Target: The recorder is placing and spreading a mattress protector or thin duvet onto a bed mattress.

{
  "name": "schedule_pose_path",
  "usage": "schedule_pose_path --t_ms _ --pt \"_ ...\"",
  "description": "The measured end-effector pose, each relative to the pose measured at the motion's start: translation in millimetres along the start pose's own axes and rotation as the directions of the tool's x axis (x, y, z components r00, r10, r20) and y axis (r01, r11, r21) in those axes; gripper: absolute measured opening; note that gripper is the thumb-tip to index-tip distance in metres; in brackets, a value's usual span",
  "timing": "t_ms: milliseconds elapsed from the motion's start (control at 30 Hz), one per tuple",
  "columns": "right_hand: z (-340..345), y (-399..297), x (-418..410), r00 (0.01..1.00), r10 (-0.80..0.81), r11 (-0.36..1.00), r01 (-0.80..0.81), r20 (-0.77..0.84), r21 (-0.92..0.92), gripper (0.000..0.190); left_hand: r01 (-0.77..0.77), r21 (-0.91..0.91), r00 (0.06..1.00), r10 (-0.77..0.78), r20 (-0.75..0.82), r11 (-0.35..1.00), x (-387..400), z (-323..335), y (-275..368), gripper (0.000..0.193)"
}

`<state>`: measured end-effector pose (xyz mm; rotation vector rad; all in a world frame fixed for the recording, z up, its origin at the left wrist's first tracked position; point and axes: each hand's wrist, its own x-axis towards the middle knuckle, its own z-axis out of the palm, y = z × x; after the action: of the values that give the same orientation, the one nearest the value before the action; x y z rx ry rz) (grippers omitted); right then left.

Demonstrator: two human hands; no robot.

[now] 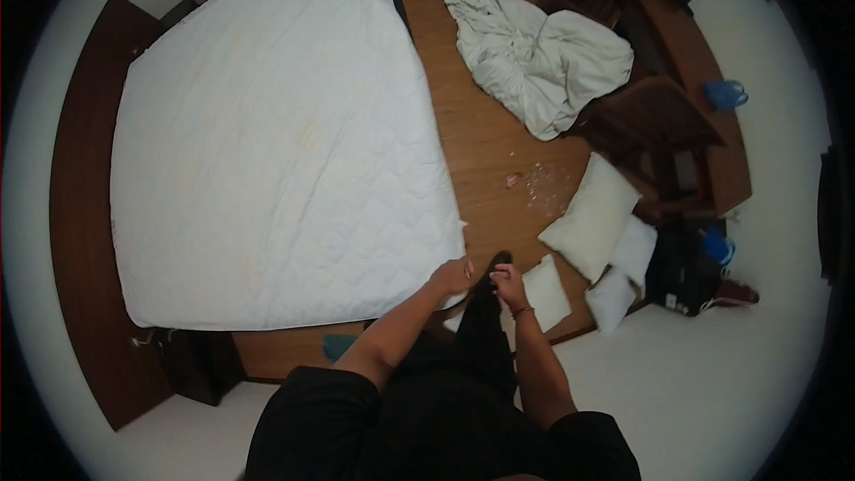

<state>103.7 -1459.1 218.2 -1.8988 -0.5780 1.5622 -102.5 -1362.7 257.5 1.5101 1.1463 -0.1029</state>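
Observation:
My left hand [453, 274] is at the near right corner of a large bed with a white quilted mattress cover [287, 167]. Its fingers are curled, and whether they grip the cover's edge cannot be told. To its right, my right hand [508, 285] hangs above the floor with bent fingers, in front of my dark trouser leg and shoe; nothing clear shows in it. A cream pillow [549, 294] lies on the floor just beyond the right wrist. The cover lies over the bed with shallow creases, its right side reaching down by the wooden floor.
A crumpled white duvet [534, 53] lies on the floor near a wooden chair [661, 113] and a long wooden desk [735, 167]. More pillows [591, 217] and a black bag [681, 274] are at the right. A dark nightstand [200, 364] stands near the headboard [87, 214].

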Motion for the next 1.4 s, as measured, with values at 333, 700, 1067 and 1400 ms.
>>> schedule_pose_path --t_ms 333,700,1067,1400 --pt "-143.2 -241.4 8.2 0.969 -0.118 0.953 0.049 0.216 0.298 0.019 -0.201 -0.778 0.971 0.018 -0.237 0.595 114.0 -27.4 232.7 0.017" --pt "-79.3 -428.2 66.8 0.815 -0.205 0.927 -0.016 0.543 0.374 0.021 -0.324 -0.943 0.931 -0.203 -0.305 -0.070 99.7 -178.6 282.3 0.024" --pt "0.8 -651.2 178.6 0.675 -0.222 0.975 0.154 0.704 0.160 0.016 -0.492 -0.834 0.861 0.000 -0.508 -0.250 143.8 -392.6 286.2 0.033" --pt "66.0 -819.2 309.5 0.673 -0.243 0.969 0.132 0.699 0.210 0.017 -0.562 -0.808 0.823 -0.023 -0.567 -0.176 241.5 -612.7 322.0 0.026"
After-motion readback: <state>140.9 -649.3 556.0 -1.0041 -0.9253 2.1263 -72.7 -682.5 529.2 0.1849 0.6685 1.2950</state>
